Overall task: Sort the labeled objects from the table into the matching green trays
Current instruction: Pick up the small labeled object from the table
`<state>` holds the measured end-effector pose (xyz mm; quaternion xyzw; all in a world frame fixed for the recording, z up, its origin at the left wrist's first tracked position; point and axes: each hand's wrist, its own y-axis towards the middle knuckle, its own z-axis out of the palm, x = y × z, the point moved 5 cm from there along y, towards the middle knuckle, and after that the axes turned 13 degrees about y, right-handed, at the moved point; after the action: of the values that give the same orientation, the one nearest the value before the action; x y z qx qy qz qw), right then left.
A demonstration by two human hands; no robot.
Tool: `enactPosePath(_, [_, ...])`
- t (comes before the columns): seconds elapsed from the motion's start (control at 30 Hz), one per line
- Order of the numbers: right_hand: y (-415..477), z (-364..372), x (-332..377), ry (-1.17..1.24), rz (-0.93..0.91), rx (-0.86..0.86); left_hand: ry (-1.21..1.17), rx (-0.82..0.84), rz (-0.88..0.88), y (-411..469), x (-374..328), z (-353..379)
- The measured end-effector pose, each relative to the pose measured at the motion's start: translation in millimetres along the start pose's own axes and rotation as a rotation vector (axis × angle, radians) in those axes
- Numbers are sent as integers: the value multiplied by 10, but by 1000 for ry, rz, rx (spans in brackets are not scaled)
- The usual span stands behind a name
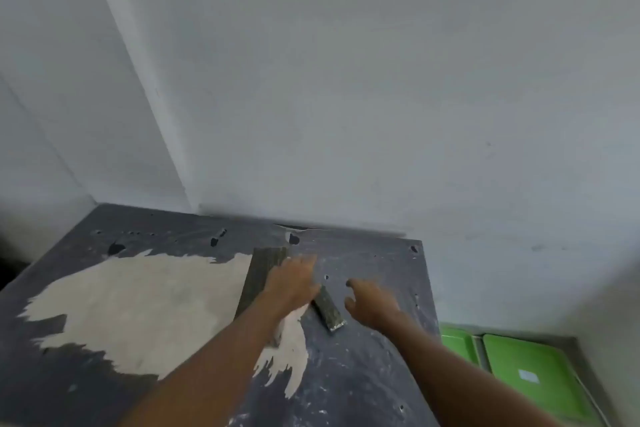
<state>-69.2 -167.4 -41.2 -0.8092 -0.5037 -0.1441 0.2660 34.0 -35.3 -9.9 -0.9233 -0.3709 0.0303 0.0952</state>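
Note:
A wide dark speckled slab point(265, 269) lies on the worn dark table point(363, 374), and a narrow dark speckled bar point(329, 310) lies just right of it. My left hand point(294, 282) rests over the slab's right edge and the bar's far end; its grip is blurred. My right hand point(372, 302) hovers just right of the bar, fingers apart, holding nothing. Two green trays sit lower right beyond the table: one point(457, 343) mostly hidden, one point(533, 378) bearing a small white label.
The table stands in a corner of white walls point(346, 80). Its dark coating is peeled away in a large pale patch point(138, 305) on the left. Small holes dot the far edge. The trays lie on a lower grey surface point(581, 354).

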Motion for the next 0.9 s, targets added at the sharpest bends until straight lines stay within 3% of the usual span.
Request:
enactPosePath(0.5, [639,999,-406,287,222,101,-301,223,-97,638,-50,1278])
enactPosePath(0.67, [759,1202,-495,381,283,38,-461,305,-118,805,-147,1622])
enactPosePath(0.9, [740,1243,-556,706,318,-107,-654,258,-232,846,-202,1709])
